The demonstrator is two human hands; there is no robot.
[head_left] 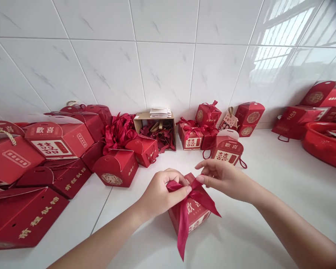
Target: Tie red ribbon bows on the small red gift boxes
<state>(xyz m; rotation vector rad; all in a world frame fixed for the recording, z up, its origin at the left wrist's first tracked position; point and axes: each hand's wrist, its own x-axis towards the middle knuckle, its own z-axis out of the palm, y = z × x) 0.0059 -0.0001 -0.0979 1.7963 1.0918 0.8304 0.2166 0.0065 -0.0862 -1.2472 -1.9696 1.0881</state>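
Note:
A small red gift box (194, 218) with gold characters stands on the white floor in front of me. A dark red ribbon (184, 220) is tied over its top, and its long tails hang down the front. My left hand (159, 192) is closed, pinching a ribbon loop at the box's top left. My right hand (224, 177) pinches the ribbon at the knot with thumb and forefinger, its other fingers spread.
Many red gift boxes (56, 144) lie piled at the left along the tiled wall (162, 63). A loose ribbon heap (119, 130) and an open cardboard box (156, 129) sit behind. Tied boxes (193, 136) stand at centre right, and a red basin (324, 144) at far right.

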